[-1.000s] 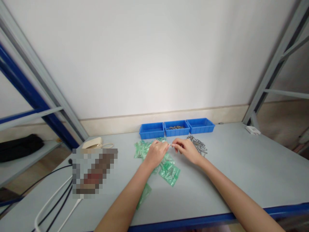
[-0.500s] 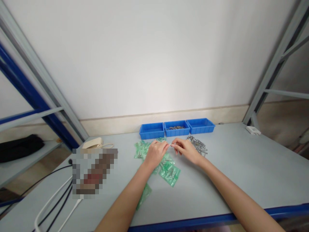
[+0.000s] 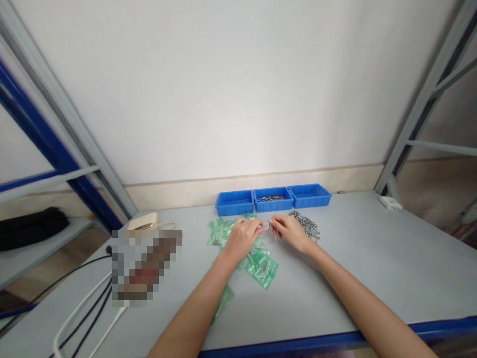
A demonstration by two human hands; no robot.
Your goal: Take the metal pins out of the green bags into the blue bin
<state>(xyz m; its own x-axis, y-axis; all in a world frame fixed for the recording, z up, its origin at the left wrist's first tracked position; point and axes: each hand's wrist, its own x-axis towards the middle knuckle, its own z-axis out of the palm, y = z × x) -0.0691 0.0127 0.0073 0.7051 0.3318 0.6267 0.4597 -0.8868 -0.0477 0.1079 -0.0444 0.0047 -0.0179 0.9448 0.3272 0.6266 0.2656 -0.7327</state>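
Over several green-tinted plastic bags (image 3: 263,267) with small metal parts inside, my left hand (image 3: 243,235) is closed in a pinch, a small pale piece showing at its fingertips. My right hand (image 3: 289,230) is closed just right of it, its fingertips around a small dark metal piece, probably a screw. A narrow gap separates the two sets of fingertips. Beside my right hand lies a loose pile of silver screws (image 3: 310,227). My palms and some fingers are hidden.
Three blue trays stand along the wall: a left one (image 3: 234,203), a middle one (image 3: 273,200) holding screws and a right one (image 3: 309,196). A cream-coloured device (image 3: 143,222), cables (image 3: 80,311) and a blurred-out object are at left. A white object (image 3: 390,203) sits far right.
My right fingertips have moved slightly right, away from my left ones, and a dark metal piece now shows at them. My left fingers reach slightly further right.
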